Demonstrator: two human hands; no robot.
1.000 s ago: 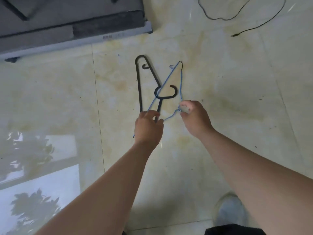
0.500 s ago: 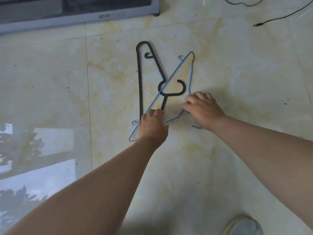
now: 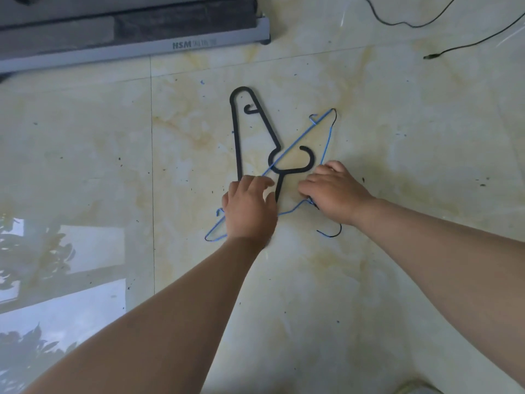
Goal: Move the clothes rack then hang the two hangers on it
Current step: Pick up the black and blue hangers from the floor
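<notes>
A black plastic hanger point(image 3: 235, 129) lies flat on the pale tiled floor, its hook curling to the right. Across it lies a thin blue wire hanger point(image 3: 301, 139); the wire hook point(image 3: 331, 234) shows just below my right wrist. My left hand point(image 3: 250, 207) rests over the black hanger's lower end, fingers loosely spread. Covering the blue hanger's neck is my right hand point(image 3: 335, 191), fingers stretched out flat on the floor. Neither hand is closed around a hanger. No clothes rack is in view.
The grey base of a machine point(image 3: 142, 49) runs along the top left. A black cable point(image 3: 466, 46) with a loose plug end trails across the top right. A shoe tip point(image 3: 417, 389) shows at the bottom edge. Window glare covers the floor at left.
One second ago both hands held the hangers just above the floor. The hangers now lie flat, and my fingers have loosened and spread over them.
</notes>
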